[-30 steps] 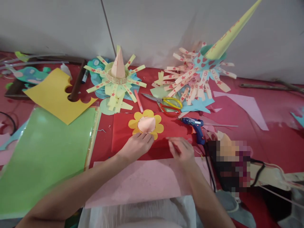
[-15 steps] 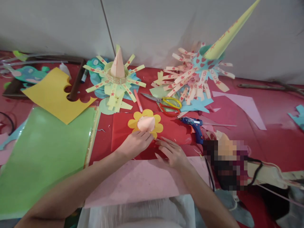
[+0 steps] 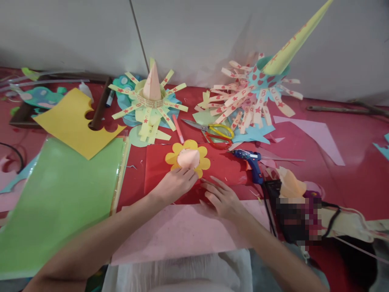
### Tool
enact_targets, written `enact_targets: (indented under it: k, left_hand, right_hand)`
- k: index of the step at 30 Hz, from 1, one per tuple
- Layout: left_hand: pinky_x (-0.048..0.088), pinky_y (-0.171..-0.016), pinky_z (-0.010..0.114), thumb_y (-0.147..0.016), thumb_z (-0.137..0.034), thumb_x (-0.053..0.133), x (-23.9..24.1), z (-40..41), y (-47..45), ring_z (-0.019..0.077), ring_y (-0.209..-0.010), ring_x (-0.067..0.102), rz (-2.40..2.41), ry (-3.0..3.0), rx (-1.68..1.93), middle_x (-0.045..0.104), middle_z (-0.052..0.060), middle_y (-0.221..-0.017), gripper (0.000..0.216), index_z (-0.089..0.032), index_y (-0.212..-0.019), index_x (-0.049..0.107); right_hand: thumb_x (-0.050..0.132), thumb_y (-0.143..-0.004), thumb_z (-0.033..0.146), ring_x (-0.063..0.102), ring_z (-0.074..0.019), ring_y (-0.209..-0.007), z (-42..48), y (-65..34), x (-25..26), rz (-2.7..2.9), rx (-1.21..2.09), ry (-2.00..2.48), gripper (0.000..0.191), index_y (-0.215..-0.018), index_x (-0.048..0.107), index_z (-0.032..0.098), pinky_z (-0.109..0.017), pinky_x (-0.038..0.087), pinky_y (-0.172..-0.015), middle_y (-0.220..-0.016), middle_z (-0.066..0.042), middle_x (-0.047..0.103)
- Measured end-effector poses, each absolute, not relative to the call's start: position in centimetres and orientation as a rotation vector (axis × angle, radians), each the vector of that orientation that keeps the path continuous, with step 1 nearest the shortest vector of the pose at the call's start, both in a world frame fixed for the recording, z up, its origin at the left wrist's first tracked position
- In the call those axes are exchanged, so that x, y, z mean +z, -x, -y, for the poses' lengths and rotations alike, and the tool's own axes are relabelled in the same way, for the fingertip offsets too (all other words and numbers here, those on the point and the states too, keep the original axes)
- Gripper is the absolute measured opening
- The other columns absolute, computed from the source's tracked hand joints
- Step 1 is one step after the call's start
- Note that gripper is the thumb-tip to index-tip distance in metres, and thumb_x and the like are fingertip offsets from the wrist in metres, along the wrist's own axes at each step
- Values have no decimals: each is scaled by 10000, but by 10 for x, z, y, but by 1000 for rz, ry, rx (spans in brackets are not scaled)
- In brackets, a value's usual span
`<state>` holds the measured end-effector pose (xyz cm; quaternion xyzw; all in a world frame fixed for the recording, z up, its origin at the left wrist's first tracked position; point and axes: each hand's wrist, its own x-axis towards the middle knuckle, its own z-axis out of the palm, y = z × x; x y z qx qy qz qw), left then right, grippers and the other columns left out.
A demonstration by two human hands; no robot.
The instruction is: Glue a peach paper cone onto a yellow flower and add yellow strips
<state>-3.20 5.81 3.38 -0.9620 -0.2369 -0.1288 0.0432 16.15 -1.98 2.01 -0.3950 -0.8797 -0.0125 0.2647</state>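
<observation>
A yellow paper flower (image 3: 204, 161) with a peach cone (image 3: 187, 157) in its middle lies on a red paper sheet (image 3: 225, 168). My left hand (image 3: 173, 185) rests on the red sheet with its fingertips pressed against the flower's near edge. My right hand (image 3: 221, 196) lies flat beside it with fingers stretched out on the red sheet, holding nothing. A pink paper sheet (image 3: 182, 233) lies under both wrists.
A blue glue gun (image 3: 251, 162) and scissors (image 3: 212, 130) lie just beyond the right hand, with a pink pen (image 3: 178, 129) near them. Two strip-and-cone paper crafts (image 3: 150, 101) (image 3: 258, 93) stand at the back. Green (image 3: 57, 198) and yellow (image 3: 69, 121) sheets lie left.
My right hand has opened from a closed pinch and slid left across the red sheet toward the flower. The left hand has stayed at the flower's edge.
</observation>
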Motion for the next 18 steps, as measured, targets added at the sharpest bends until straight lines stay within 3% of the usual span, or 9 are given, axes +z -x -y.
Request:
enact_targets:
  k: [4, 7, 18]
  left_hand:
    - [380, -516, 260, -845, -14, 434, 32, -57, 33, 147, -643, 573, 718, 2954, -375, 589, 14, -706, 159, -134, -836, 539]
    - [381, -516, 265, -849, -11, 421, 33, -57, 33, 147, -632, 571, 712, 2946, -402, 587, 8, -696, 166, -133, -841, 534]
    - [364, -505, 259, -873, -25, 398, 34, -60, 31, 131, -600, 557, 710, 2859, -569, 571, -3, -661, 171, -130, -872, 532]
  right_hand:
    - [534, -855, 311, 585, -215, -1118, 23, -164, 22, 2505, -17, 1105, 297, -1122, 544, 182, -430, 503, -929, -1211, -157, 608]
    - [543, -849, 369, 572, -239, -1135, 24, -165, 22, 2537, 8, 1126, 410, -1215, 508, 186, -444, 483, -941, -1226, -149, 601]
    - [570, -809, 167, 531, -230, -1175, 19, -157, 12, 2354, -42, 1043, 294, -1092, 505, 122, -456, 452, -975, -1160, -189, 613]
